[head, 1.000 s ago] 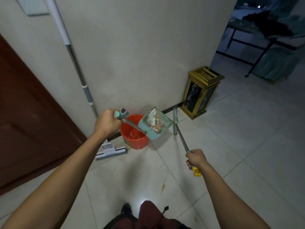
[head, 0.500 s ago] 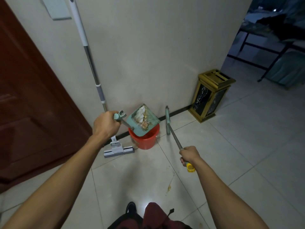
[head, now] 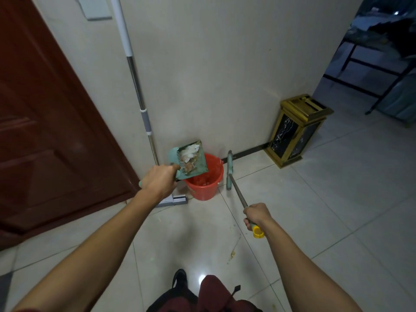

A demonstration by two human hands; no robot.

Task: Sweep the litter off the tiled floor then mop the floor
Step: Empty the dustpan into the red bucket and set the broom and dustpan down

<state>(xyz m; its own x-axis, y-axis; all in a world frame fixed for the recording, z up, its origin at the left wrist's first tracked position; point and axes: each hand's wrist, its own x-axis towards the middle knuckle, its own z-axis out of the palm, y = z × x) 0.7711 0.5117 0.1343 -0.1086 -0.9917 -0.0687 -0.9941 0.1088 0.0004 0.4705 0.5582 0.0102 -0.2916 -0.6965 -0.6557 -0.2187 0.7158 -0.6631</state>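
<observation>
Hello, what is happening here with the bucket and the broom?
A person is emptying swept litter. The left hand grips the handle of a green dustpan and holds it tilted over the red bucket; the litter sits in the pan. The right hand holds the broom, its head resting on the floor beside the bucket. A mop leans on the wall, unused, so mopping has not started. A yellowish smear remains on the tiles.
</observation>
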